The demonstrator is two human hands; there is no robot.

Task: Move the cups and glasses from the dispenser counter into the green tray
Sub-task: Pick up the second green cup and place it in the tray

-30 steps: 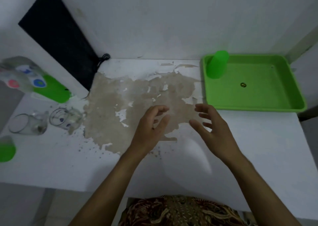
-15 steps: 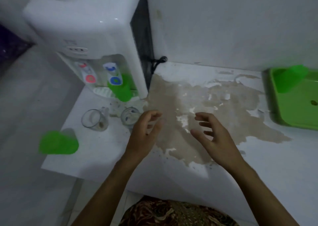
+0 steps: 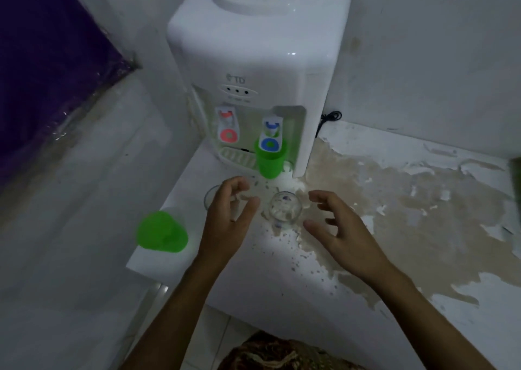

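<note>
Nearest the viewer, a patterned brown garment (image 3: 282, 352) shows at the bottom edge, and two bare forearms reach forward over a white desk (image 3: 282, 279) with peeling, stained paint. The left hand (image 3: 228, 223) hovers with its fingers (image 3: 239, 185) loosely curled and spread, holding nothing, above a clear glass (image 3: 210, 197) it partly hides. The right hand (image 3: 341, 228) is likewise spread and empty, just beside a second clear glass (image 3: 284, 207) standing upright between the two hands. Both glasses look rigid, breakable and probably slippery; gripping around the side wall seems safest. To the left, near the desk's corner, stands a green plastic cup (image 3: 162, 233), likely light and tough. Farther back, another green cup (image 3: 270, 159) sits under the blue tap of a white water dispenser (image 3: 253, 59). The dispenser's front reads "TD"; smaller print beneath is illegible. The green tray (image 3: 516, 172) barely shows at the far right edge.
</note>
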